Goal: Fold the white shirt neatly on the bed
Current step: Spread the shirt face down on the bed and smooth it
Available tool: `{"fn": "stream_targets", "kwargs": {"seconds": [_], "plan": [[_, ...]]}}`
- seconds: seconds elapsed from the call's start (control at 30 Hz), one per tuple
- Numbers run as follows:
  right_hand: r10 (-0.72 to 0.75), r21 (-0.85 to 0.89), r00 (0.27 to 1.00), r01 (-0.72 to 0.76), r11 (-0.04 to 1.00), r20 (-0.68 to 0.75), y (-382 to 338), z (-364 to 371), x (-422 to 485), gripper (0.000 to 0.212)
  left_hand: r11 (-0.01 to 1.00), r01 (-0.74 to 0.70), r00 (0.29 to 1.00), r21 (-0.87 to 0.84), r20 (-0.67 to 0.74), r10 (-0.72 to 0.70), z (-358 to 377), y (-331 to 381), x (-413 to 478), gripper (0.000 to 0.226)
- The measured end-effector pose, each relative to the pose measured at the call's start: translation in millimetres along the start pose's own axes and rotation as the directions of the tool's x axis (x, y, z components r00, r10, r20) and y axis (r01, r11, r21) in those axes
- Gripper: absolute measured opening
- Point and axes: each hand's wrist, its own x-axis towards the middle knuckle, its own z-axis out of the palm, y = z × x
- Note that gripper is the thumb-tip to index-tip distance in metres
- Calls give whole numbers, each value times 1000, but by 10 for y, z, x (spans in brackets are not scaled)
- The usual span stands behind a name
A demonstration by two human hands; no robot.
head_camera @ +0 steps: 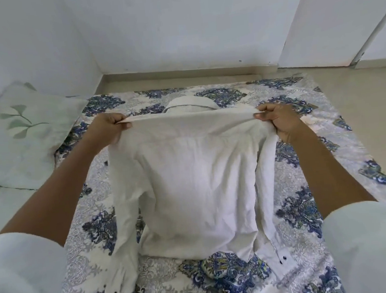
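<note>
Tautly between hands [108, 127] [278, 122], white shirt [199, 180].

No text, label, brand, number or sign could be read anywhere in view. The shirt [197, 180] showed plain white cloth with no legible tag. The bedsheet [307, 209] bore only a blue ornamental print, and the pillow [25, 145] at the far left only a green leaf print.

Bed [175, 282] covered with sheet [360, 147], white with blue paisley medallions. White shirt [201, 180] mid-bed, back up, collar at far end, cuffs resting near front edge. Leaf-print pillow [25, 141] at left, apart from shirt.
</note>
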Motion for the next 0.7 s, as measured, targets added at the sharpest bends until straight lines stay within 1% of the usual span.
{"fn": "stream_targets", "kwargs": {"seconds": [0.03, 0.07, 0.1, 0.13, 0.17, 0.2, 0.27, 0.3, 0.37, 0.4, 0.47, 0.5, 0.53, 0.57, 0.6, 0.63, 0.67, 0.7], "plan": [[-18, -46, 999, 16, 999, -43, 29, 19, 111, 24, 990, -37, 999, 139, 15, 35, 17, -42, 125, 8], [-39, -101, 997, 31, 994, -72, 60, 38, 201, 24, 956, -65, 997, 286, 52, 52, 38, -104, 236, 10], [-51, -142, 994, 37, 989, -98, 99, 58, 318, 23, 919, -80, 995, 386, 86, 50, 68, -154, 365, 11], [-53, -170, 991, 31, 985, -122, 147, 75, 430, 23, 910, -75, 995, 409, 96, 39, 109, -225, 505, 11], [-47, -192, 989, 20, 981, -138, 198, 85, 548, 23, 927, -53, 995, 372, 98, 18, 162, -285, 626, 10], [-37, -216, 989, 5, 976, -144, 255, 94, 667, 23, 961, -15, 997, 275, 81, -8, 222, -355, 742, 8], [-13, -263, 988, -28, 964, -154, 373, 114, 893, 25, 995, 101, 994, 8, 42, -101, 338, -486, 946, 6], [-2, -276, 986, -45, 960, -169, 431, 127, 1022, 26, 983, 152, 987, -106, 61, -146, 390, -544, 1045, 11], [8, -294, 976, -73, 953, -216, 552, 168, 1283, 26, 925, 249, 966, -288, 143, -215, 495, -667, 1269, 22], [9, -304, 968, -88, 949, -250, 604, 190, 1394, 23, 893, 295, 952, -341, 183, -245, 530, -725, 1375, 25], [-12, -380, 948, -116, 918, -319, 695, 243, 1687, 14, 870, 342, 933, -356, 237, -269, 605, -843, 1651, 27], [-30, -458, 940, -138, 878, -340, 727, 269, 1832, 11, 891, 330, 934, -313, 245, -260, 640, -891, 1791, 26], [-44, -544, 936, -163, 823, -348, 746, 300, 1970, 12, 931, 288, 944, -226, 231, -235, 680, -952, 1942, 23], [-53, -616, 935, -188, 765, -351, 749, 333, 2075, 14, 970, 219, 958, -101, 209, -195, 721, -1010, 2074, 18], [-57, -658, 930, -212, 723, -362, 761, 373, 2216, 16, 988, 147, 969, 56, 190, -155, 777, -1073, 2237, 12], [-59, -673, 922, -235, 701, -383, 791, 409, 2375, 17, 969, 79, 977, 233, 173, -121, 833, -1133, 2401, 9], [-56, -671, 909, -263, 693, -414, 850, 437, 2547, 16, 934, 47, 982, 354, 156, -108, 892, -1217, 2561, 11], [-38, -641, 891, -295, 708, -452, 935, 462, 2726, 14, 919, 40, 983, 391, 147, -106, 960, -1312, 2711, 12]]}}
